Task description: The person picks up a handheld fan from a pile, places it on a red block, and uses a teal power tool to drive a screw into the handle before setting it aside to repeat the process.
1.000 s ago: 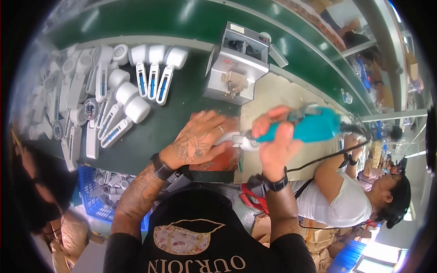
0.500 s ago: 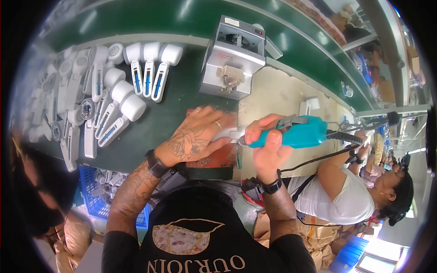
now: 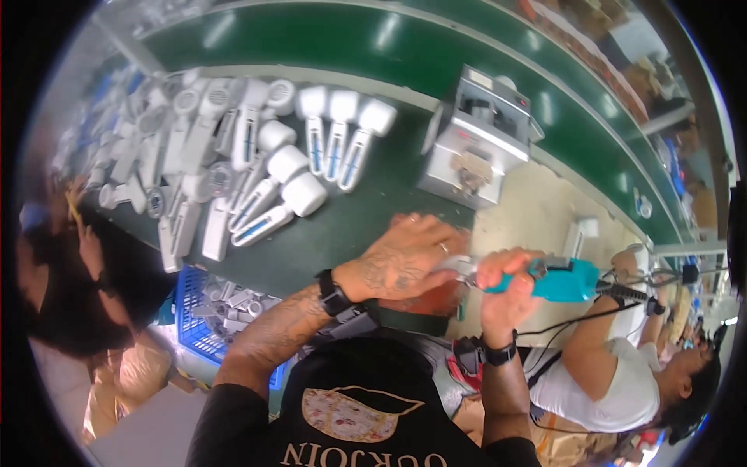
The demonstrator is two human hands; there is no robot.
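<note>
My right hand [image 3: 510,288] is wrapped round a teal electric screwdriver [image 3: 572,282], which lies level with its tip pointing left. A black cable runs from its rear end. My left hand [image 3: 408,257], tattooed and wearing a ring, is closed on a small white plastic part [image 3: 461,268]. The screwdriver's tip is at that part; the exact contact is hidden by my fingers. Beneath my left hand lies a worn red mat [image 3: 420,302] on the dark green bench [image 3: 334,233].
Many white handheld units with round heads [image 3: 303,193] cover the bench's left side. A silver screw-feeder-like machine [image 3: 475,152] stands beyond my hands. A blue basket [image 3: 191,311] of plastic parts sits below the bench. A co-worker in white [image 3: 603,385] is at right, another person [image 3: 74,272] at left.
The view has swung left, so the bench, machine and both hands appear further right and lower. Both hands keep their holds, the screwdriver still at the white part.
</note>
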